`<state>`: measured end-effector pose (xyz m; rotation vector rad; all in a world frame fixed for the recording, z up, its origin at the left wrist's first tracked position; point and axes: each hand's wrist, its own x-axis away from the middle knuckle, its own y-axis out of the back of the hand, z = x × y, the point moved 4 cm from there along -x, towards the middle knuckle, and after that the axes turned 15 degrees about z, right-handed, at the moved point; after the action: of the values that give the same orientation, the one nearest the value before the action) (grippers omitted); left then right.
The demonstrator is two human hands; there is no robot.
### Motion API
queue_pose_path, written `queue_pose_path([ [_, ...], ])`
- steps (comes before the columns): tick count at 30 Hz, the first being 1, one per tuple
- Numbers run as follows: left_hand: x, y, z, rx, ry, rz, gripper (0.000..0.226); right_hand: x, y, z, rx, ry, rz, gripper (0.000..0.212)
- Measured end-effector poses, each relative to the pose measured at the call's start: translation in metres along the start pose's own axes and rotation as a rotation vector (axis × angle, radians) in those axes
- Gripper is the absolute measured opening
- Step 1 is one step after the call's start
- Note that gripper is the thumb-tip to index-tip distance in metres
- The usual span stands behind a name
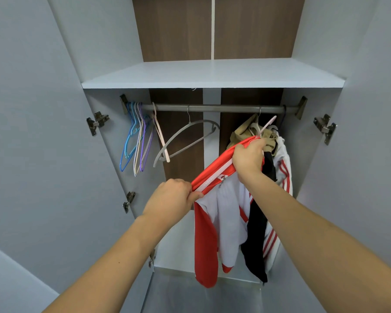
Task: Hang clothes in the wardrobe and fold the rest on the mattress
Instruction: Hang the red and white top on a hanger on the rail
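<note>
Both hands clench the red-and-white jacket [215,199] at frame centre: the left hand [171,199] pinches its lower shoulder, while the right hand [248,157] grips the upper end together with a pink hanger [266,125], just below the rail [212,108]. One tan garment [246,132] already hangs at right. By my reading, this jacket is not yet hooked on, and any folding remains.

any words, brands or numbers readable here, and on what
None can be read.
Red and white jacket: small white marks on the collar band near a dark logo patch, too blurred to read.
Hangers, rail, shelf: no text visible.
</note>
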<state>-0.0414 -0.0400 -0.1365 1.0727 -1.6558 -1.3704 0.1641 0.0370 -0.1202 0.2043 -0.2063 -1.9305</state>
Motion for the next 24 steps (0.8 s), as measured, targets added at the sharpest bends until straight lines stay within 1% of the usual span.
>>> queue_pose_path([
  [3,0.000,0.006,-0.001,-0.116,-0.060,0.017,0.044,0.000,-0.001,0.003,0.012,-0.014,0.013,0.023],
  [5,0.002,0.011,-0.004,-0.171,-0.141,0.016,0.046,-0.001,-0.001,0.006,0.038,-0.025,0.012,0.028],
  [6,0.003,0.013,-0.004,-0.179,-0.190,0.009,0.045,-0.002,-0.001,0.008,0.054,-0.026,0.005,0.028],
  [8,0.008,0.016,-0.009,-0.184,-0.296,-0.024,0.036,-0.002,0.000,0.012,0.065,-0.027,-0.017,0.025],
  [9,0.012,0.017,-0.013,-0.223,-0.354,-0.081,0.029,-0.002,0.000,0.013,0.056,-0.027,-0.029,0.024],
  [11,0.018,0.014,-0.021,-0.349,-0.436,-0.259,0.022,-0.002,0.000,0.016,0.029,-0.019,-0.053,0.023],
  [13,0.024,0.007,-0.027,-0.430,-0.466,-0.346,0.023,-0.001,-0.001,0.019,0.028,-0.007,-0.070,0.022],
  [15,0.027,0.000,-0.029,-0.467,-0.507,-0.394,0.026,0.001,-0.004,0.022,0.050,0.001,-0.062,0.022],
  [18,0.032,-0.005,-0.030,-0.414,-0.528,-0.401,0.030,0.007,-0.008,0.025,0.103,-0.002,-0.038,0.020],
  [20,0.036,-0.006,-0.031,-0.302,-0.509,-0.383,0.026,0.010,-0.011,0.024,0.150,-0.018,-0.019,0.019],
  [22,0.036,-0.007,-0.030,-0.082,-0.437,-0.310,0.022,0.011,-0.012,0.022,0.145,-0.031,-0.014,0.019],
  [24,0.035,-0.005,-0.026,0.159,-0.337,-0.259,0.026,0.010,-0.013,0.021,0.107,-0.050,-0.019,0.023],
])
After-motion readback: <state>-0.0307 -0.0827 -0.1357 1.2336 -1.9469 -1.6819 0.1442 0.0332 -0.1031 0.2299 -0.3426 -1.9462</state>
